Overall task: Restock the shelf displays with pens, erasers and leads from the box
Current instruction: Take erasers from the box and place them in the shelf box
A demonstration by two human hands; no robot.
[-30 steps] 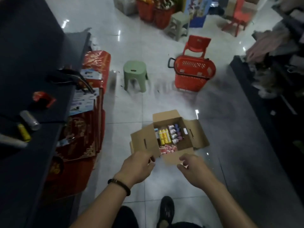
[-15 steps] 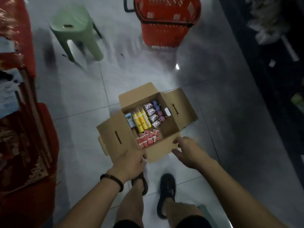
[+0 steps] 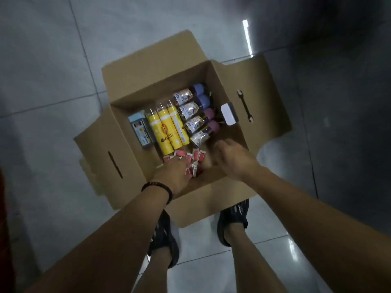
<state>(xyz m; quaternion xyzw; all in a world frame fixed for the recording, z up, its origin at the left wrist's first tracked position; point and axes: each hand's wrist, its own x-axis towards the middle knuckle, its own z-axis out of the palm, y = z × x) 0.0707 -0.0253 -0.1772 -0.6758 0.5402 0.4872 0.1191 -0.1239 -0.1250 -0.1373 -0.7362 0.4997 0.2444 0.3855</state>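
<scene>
Open cardboard box (image 3: 160,87) on the grey tiled floor (image 3: 53,60), right in front of two feet in black sandals (image 3: 164,242). Inside, starting from the left wall: a light blue pack (image 3: 140,129), then three yellow tubes (image 3: 167,132) lying side by side, then a loose heap of small red packs (image 3: 191,157) at the near side. Left hand (image 3: 173,174), with a dark bracelet (image 3: 157,187) on the wrist, lowered onto this heap; fingers hidden among the packs, so cannot tell whether gripping or only touching. Further right, a row of foil-wrapped containers (image 3: 189,111) with purple and pink caps. Right hand (image 3: 232,155) inside the box just beside the nearest one, blurred, fingers bent down; grip impossible to judge. Against the right wall, a white and grey block (image 3: 229,113).

Possible trouble from here: scooping too many loose red packs at once and spilling some onto the floor; pushing the capped row out of order with a hasty right hand; treading on the near flap (image 3: 201,208), close to the sandals, and tipping the box.

Readable writing: only "C" and "OR" on the middle yellow tube, probably "COLOR". Labels on the blue pack and the foil wraps too small to read.
</scene>
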